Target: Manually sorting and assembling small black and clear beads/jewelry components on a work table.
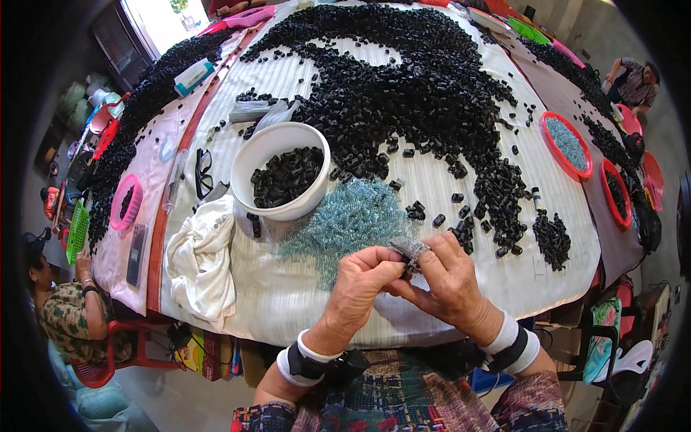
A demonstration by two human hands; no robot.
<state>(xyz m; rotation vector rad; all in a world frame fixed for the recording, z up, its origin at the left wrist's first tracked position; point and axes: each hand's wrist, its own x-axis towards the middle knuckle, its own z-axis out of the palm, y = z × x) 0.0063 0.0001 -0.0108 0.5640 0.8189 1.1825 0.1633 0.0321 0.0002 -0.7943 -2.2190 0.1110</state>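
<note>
My left hand (362, 284) and my right hand (455, 289) meet above the near part of the table, fingers pinched together. Between their fingertips is a small dark piece (412, 268), mostly hidden by the fingers. Grey material (410, 249) covers a fingertip there; whose finger it wraps is hard to tell. Just beyond my hands lies a heap of small bluish metal springs (349, 223). A white bowl (317, 198) with short black plastic cylinders in it stands left of the springs. A large spread of the same black cylinders (403, 101) covers the table's middle and far part.
Left of the bowl lie black-framed glasses (204, 173) and a crumpled white cloth (203, 263). A phone (136, 255) and a pink basket (127, 203) are farther left. At right are a red tray of springs (566, 146) and a small black pile (552, 241). Other people sit around.
</note>
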